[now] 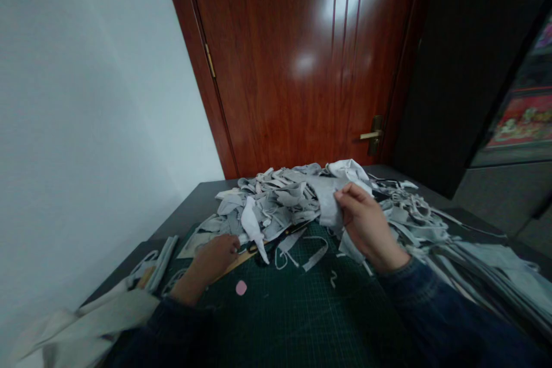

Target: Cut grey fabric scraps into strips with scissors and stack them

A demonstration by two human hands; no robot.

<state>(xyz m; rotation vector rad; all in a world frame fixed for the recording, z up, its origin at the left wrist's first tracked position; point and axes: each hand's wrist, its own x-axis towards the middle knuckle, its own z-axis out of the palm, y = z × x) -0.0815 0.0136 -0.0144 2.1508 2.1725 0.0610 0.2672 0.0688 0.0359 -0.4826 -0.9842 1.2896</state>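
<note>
My right hand (364,221) pinches a grey fabric piece (328,198) between thumb and fingertips, lifted at the right side of a heap of grey and white fabric scraps (276,198). My left hand (218,256) is low at the heap's front left, its fingers curled together; what they hold, if anything, is hidden. Just right of it a white fabric strip (254,227) hangs down the heap's front. Beside the fingers, a wooden ruler (237,263) and the dark handle of what looks like scissors (252,248) lie partly under scraps.
A green cutting mat (293,310) covers the near tabletop, with a pink chalk-like piece (241,287) on it. Loose strips (317,253) lie before the heap. More cords and strips (414,213) spread right. Pale cloth (107,322) lies left. A wooden door (293,69) stands behind.
</note>
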